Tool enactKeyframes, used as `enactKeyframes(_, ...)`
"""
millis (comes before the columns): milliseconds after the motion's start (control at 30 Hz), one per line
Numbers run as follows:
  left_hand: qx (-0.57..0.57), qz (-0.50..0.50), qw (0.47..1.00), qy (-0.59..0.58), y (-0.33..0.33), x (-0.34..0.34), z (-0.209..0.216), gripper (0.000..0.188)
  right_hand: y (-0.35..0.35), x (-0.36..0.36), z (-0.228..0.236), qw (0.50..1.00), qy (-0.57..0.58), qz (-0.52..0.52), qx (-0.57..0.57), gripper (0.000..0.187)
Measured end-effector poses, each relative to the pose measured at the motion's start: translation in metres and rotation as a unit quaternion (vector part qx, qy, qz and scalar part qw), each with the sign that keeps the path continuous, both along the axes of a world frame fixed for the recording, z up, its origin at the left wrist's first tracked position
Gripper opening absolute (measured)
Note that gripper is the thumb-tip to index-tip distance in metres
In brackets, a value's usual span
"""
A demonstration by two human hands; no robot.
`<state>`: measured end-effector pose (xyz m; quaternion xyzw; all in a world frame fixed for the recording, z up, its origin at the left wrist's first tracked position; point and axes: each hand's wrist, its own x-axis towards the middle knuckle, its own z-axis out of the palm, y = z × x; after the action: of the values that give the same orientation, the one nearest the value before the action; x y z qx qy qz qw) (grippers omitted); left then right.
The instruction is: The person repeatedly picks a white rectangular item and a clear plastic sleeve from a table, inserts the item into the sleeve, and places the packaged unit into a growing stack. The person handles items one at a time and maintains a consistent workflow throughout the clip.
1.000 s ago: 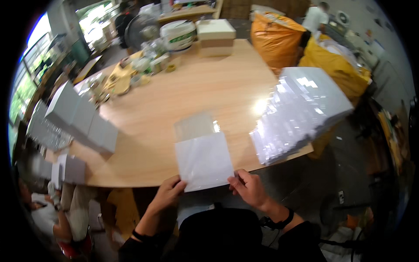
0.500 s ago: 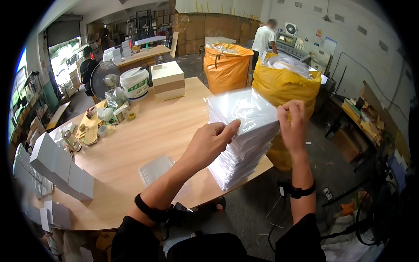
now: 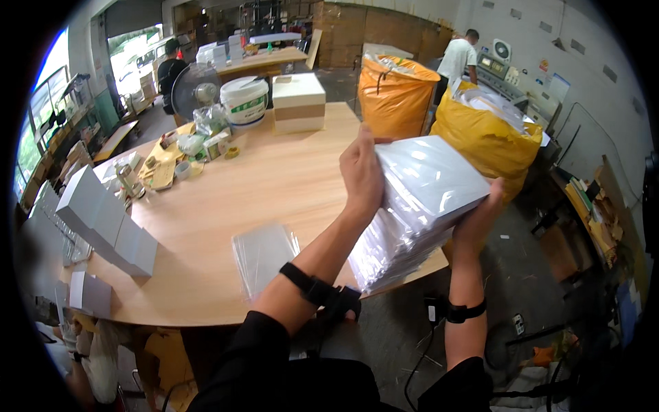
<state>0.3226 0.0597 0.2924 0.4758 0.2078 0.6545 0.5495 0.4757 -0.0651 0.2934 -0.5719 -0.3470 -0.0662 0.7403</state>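
Observation:
A tall stack of white square packs in clear glossy plastic stands at the table's right front corner, its upper part leaning right. My left hand presses on the stack's left side near the top, fingers up along the edge. On the opposite side, my right hand grips the upper packs, its fingers partly hidden under and behind them. Left of the stack, a thin pile of flat clear plastic sleeves lies by my left forearm.
White paper blocks stand on the wooden table at left. Farther back are a white bucket, a box-shaped stack and a fan. Orange and yellow sacks stand beyond the table. Two people are in the background.
My left hand has shifted from the top front edge to the stack's left side. My right hand has gone from pinching the top corner to holding the right side lower down.

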Motion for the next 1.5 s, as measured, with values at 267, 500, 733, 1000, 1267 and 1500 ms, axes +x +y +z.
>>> enactKeyframes(267, 0.062, -0.026, 0.997, 0.039, 0.000, -0.043, -0.016, 0.054, -0.020, -0.001, -0.011, 0.943, 0.198, 0.208, 0.171, 0.051)
enactKeyframes(500, 0.173, -0.038, 0.736, 0.653, 0.019, -0.264, -0.192, 0.056, -0.128, -0.011, -0.168, 0.989, -0.090, 0.039, -0.111, 0.031)
enactKeyframes(733, 0.104, 0.123, 0.643, 0.749, -0.002, -0.330, -0.285, 0.059, -0.074, -0.153, -0.238, 0.833, -0.278, 0.343, -0.333, 0.030)
enactKeyframes(1000, 0.042, 0.202, 0.760, 0.616, -0.005, -0.328, -0.294, 0.049, 0.068, -0.197, -0.322, 0.739, -0.498, 0.303, -0.337, 0.060)
enactKeyframes(1267, 0.011, 0.175, 0.769, 0.614, -0.010, -0.343, -0.288, 0.063, 0.105, -0.217, -0.316, 0.747, -0.449, 0.348, -0.345, 0.049)
enactKeyframes(1500, 0.014, 0.177, 0.841, 0.511, -0.012, -0.358, -0.281, 0.046, 0.088, -0.219, -0.300, 0.777, -0.376, 0.366, -0.349, 0.037)
